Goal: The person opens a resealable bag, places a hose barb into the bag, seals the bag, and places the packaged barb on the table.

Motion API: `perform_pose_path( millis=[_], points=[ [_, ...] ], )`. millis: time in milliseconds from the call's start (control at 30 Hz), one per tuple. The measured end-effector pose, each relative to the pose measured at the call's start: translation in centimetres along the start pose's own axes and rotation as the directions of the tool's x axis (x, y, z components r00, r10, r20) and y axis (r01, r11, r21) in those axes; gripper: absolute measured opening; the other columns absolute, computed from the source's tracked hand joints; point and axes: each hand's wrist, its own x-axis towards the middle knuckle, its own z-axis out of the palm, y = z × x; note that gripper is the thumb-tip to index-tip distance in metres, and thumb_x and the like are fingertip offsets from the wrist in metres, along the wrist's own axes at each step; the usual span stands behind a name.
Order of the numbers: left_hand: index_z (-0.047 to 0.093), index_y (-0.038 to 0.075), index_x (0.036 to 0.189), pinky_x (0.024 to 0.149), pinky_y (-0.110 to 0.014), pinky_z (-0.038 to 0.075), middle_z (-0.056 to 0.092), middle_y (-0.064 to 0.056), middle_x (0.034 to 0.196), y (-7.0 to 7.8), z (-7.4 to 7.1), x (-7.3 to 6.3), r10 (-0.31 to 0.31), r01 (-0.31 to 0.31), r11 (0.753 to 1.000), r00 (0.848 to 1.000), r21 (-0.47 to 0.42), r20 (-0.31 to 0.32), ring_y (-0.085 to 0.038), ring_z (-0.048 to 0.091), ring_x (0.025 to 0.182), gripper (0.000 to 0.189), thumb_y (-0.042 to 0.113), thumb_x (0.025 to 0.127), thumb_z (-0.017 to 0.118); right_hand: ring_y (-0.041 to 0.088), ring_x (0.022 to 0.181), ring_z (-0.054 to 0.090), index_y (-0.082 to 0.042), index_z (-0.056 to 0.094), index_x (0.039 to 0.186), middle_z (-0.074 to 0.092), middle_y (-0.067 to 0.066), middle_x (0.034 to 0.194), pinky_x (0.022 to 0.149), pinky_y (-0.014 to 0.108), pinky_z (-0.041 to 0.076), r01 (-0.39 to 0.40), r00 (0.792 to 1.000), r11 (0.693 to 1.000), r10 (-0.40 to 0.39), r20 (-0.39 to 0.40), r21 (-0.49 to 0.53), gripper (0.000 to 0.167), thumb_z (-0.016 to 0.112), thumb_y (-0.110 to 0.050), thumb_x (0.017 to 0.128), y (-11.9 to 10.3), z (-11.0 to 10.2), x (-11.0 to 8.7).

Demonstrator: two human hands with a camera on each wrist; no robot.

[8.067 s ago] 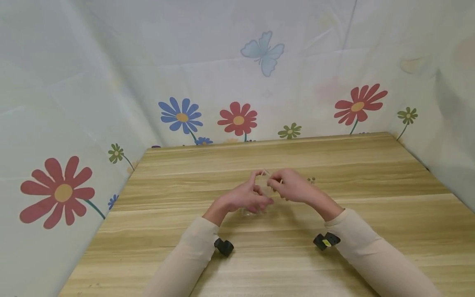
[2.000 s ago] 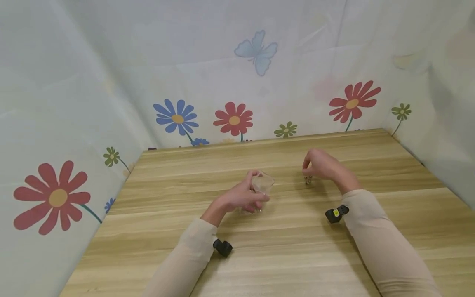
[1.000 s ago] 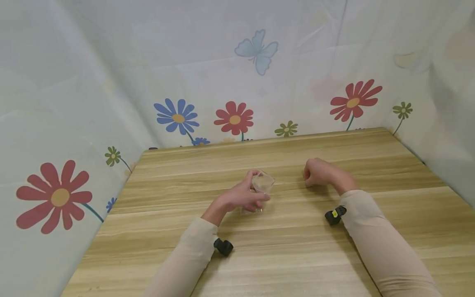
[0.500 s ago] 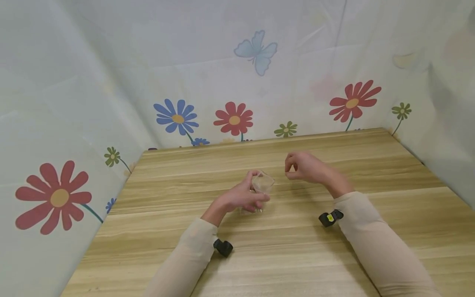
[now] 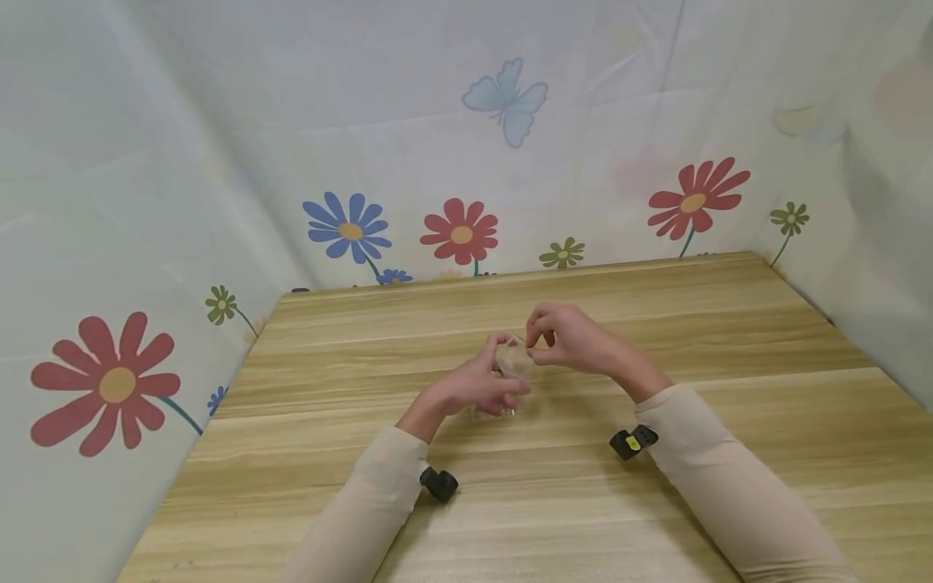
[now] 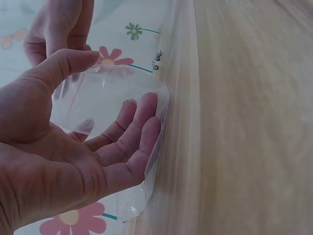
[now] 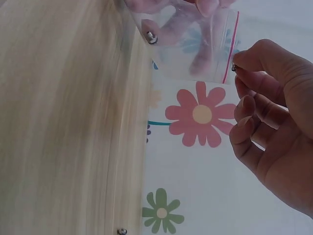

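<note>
The left hand (image 5: 477, 385), loosely curled, holds a clear zip bag (image 6: 107, 88) over the wood-grain table (image 5: 510, 518); the right hand (image 5: 576, 340) pinches a small metal piece (image 7: 234, 68) just beside the bag's red-striped mouth.

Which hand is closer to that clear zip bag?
Left: the left hand holds the clear zip bag. The right hand is by its red-striped opening, pinching a small metal piece.

Screened booth: flower-print sheeting (image 5: 408, 146) on three sides of wood-grain table (image 5: 539, 518).
</note>
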Motion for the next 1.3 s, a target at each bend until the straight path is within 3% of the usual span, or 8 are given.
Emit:
perform_pose_path(
  millis=[667, 800, 1033, 1300],
  points=[
    [0.011, 0.023, 0.150, 0.069, -0.040, 0.058, 0.063, -0.017, 0.103, -0.2, 0.1, 0.1, -0.007, 0.007, 1.000, 1.000, 0.005, 0.003, -0.027, 0.067, 0.078, 0.086, 0.024, 0.091, 0.075, 0.019, 0.075, 0.056, -0.001, 0.075, 0.089, 0.063, 0.004, 0.098, 0.064, 0.028, 0.046, -0.022, 0.996, 1.000, 0.023, -0.089, 0.011, 0.003, 0.074, -0.003, 0.086, -0.3, 1.2, 0.4],
    [0.011, 0.023, 0.150, 0.069, -0.040, 0.058, 0.062, -0.017, 0.104, -0.2, 0.1, 0.1, -0.007, 0.007, 1.000, 1.000, 0.003, -0.001, -0.027, 0.067, 0.078, 0.087, 0.024, 0.091, 0.075, 0.023, 0.076, 0.057, -0.001, 0.075, 0.088, 0.064, 0.005, 0.099, 0.064, 0.028, 0.046, -0.009, 0.995, 1.000, 0.012, -0.099, 0.028, 0.003, 0.072, -0.002, 0.087, -0.4, 1.1, 0.5],
    [0.016, 0.024, 0.146, 0.063, -0.037, 0.056, 0.063, -0.016, 0.103, -0.2, 0.1, 0.2, 0.007, -0.007, 1.000, 1.000, -0.013, 0.005, -0.027, 0.065, 0.076, 0.080, 0.022, 0.092, 0.075, 0.019, 0.073, 0.054, -0.002, 0.072, 0.086, 0.063, 0.006, 0.097, 0.063, 0.028, 0.045, 0.006, 0.988, 1.000, -0.004, -0.154, 0.010, 0.003, 0.075, -0.002, 0.087, 0.2, -0.2, 0.1],
    [0.017, 0.023, 0.144, 0.061, -0.036, 0.055, 0.063, -0.015, 0.099, -0.1, 0.1, 0.1, 0.010, -0.010, 1.000, 1.000, -0.028, -0.001, -0.024, 0.063, 0.073, 0.079, 0.022, 0.091, 0.076, 0.020, 0.076, 0.050, 0.000, 0.071, 0.089, 0.060, 0.009, 0.100, 0.064, 0.032, 0.043, -0.166, 0.973, 0.986, 0.160, -0.165, -0.022, 0.005, 0.073, -0.005, 0.091, 3.4, -2.7, -1.8]
  ],
)
